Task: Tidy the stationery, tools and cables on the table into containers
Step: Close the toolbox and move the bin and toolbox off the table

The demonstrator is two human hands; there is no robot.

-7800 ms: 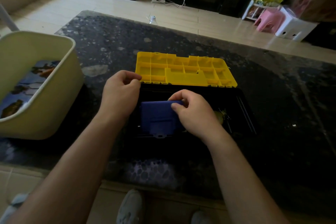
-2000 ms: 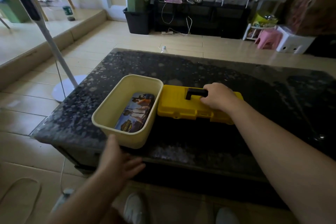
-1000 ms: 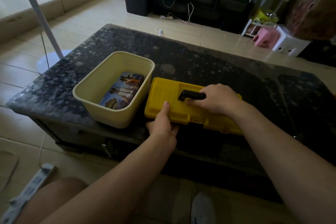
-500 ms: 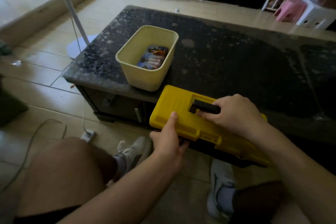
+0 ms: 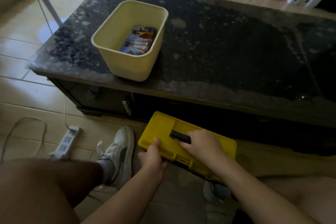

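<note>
yellow toolbox [image 5: 163,129], cream bin [image 5: 127,67], speckled black table [image 5: 236,51]

Your view is dim; daylight brightens only the floor tiles [image 5: 20,49] at upper left. The table [image 5: 236,45] reads nearly black, and your corners are blurred and bent.

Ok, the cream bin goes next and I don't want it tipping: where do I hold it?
Take the cream bin by its rim on both long sides, gripping over it from above: it stands upright, open on top, with a printed case lying inside.
</note>
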